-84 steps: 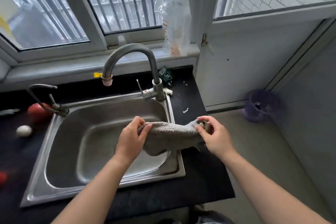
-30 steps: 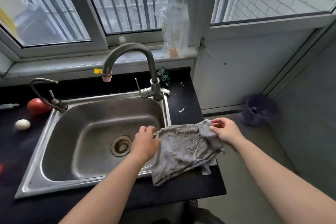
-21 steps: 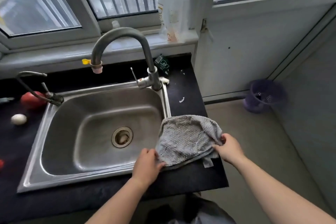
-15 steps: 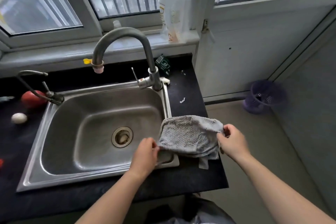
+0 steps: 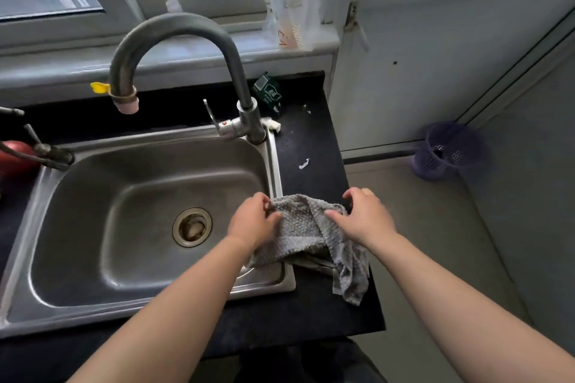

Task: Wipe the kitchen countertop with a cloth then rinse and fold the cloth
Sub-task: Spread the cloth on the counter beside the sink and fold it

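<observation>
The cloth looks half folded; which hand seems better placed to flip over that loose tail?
Probably the right hand: the cloth trails its loose tail on that side, over the countertop, while the left hand pins the sink-side edge.

My cloth (image 5: 306,235) lies across the sink (image 5: 277,165) rim's right edge onto the countertop (image 5: 314,314) (faucet (image 5: 174,40) behind), between my hands.

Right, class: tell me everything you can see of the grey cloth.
The cloth is grey, with a bumpy, waffle-like weave, and lies crumpled in loose folds, not yet neatly folded. It rests across the sink's right front rim and the black counter, one corner trailing toward the counter's front edge. The left hand pinches its left side; the right hand presses on its right side.
</observation>
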